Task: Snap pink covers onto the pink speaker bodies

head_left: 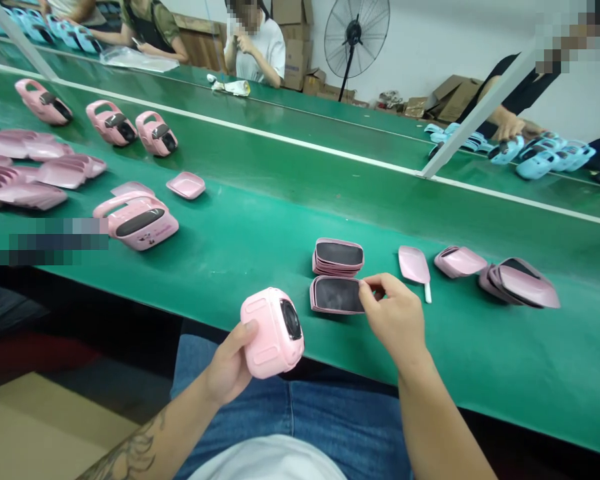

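My left hand (233,367) is wrapped round a pink plastic housing (265,337) with a glossy black window on its right side, held above my lap at the table's front edge. My right hand (395,317) pinches the right end of a pink-rimmed panel with a dark face (336,295), the top one of a low stack. Just behind it stands a second stack of the same dark panels (338,253). To the right of my right hand lies a pink panel piece with a white strip (414,265) sticking out.
More pink panels (523,283) are stacked at the right. On the left are a pink handled case (143,223) and piles of pink shells (27,193). Several pink units (111,125) stand beyond, and a white divider bar (260,133) crosses the green table. Co-workers handle blue units (535,157).
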### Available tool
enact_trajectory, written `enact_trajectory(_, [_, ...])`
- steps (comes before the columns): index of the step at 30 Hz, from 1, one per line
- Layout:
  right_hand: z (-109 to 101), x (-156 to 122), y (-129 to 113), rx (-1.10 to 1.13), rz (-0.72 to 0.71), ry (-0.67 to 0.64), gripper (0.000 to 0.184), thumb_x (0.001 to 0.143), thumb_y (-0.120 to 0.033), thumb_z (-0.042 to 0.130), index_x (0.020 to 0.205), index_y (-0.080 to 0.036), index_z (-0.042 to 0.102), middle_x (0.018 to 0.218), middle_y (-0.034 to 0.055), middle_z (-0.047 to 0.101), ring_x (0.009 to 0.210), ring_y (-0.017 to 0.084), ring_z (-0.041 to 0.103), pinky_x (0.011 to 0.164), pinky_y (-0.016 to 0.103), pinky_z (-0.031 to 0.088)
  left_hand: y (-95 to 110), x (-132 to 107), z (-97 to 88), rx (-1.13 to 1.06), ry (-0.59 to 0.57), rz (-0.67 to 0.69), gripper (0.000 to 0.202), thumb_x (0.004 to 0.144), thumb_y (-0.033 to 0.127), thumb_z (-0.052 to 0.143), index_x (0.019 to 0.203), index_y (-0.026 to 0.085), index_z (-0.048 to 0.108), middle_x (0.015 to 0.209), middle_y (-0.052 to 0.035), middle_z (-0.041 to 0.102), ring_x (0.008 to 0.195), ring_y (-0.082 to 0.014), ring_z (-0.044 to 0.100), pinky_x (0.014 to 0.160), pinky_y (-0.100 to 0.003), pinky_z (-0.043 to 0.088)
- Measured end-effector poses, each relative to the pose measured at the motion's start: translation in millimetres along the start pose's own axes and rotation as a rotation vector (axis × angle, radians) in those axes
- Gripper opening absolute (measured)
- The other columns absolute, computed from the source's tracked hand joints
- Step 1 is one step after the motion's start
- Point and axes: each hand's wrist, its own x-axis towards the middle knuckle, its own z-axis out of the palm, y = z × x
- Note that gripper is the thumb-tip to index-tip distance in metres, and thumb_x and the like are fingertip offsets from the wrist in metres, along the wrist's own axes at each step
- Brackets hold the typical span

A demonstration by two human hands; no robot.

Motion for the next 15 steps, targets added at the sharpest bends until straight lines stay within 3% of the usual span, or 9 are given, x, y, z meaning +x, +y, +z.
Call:
enact_trajectory(6, [0,8,5,-0.046,0.080,-0.023,0.037,0.092,-0.051,0.064,0.114,-0.024,0.076,0.102,0.0074,0.075,0.081,0.023,0.065,0.073,0.036,0.044,-7,3,-2.6,0.013,0.086,0.014,0.052,0.088,0.046,0.083,0.129,0.015,0.079,0.123,-0.0142,0.083,0.107,-0.0353,0.081,0.091,-0.045,0.069])
enact_trajectory(10, [0,12,9,-0.011,0.114,-0.131,0.025,0.092,-0.048,0.063,0.093,-0.026,0.076,0.084,0.0026,0.075,0.074,0.022,0.067,0.066,0.033,0.044,-9,3,-3.5,0.009,0.131,0.017,0.056,0.084,0.046,0.087,0.131,0.017,0.078,0.121,-0.0138,0.083,0.107,-0.0345,0.081,0.093,-0.045,0.068])
enact_trajectory(15, [0,12,9,0.022,0.120,-0.190,0.024,0.091,-0.046,0.063,0.089,-0.025,0.075,0.081,0.0021,0.076,0.070,0.020,0.066,0.065,0.032,0.046,-9,3,1.5,0.054,0.121,0.029,0.067,0.083,0.050,0.087,0.139,0.016,0.073,0.114,-0.0148,0.084,0.100,-0.0328,0.082,0.087,-0.040,0.069])
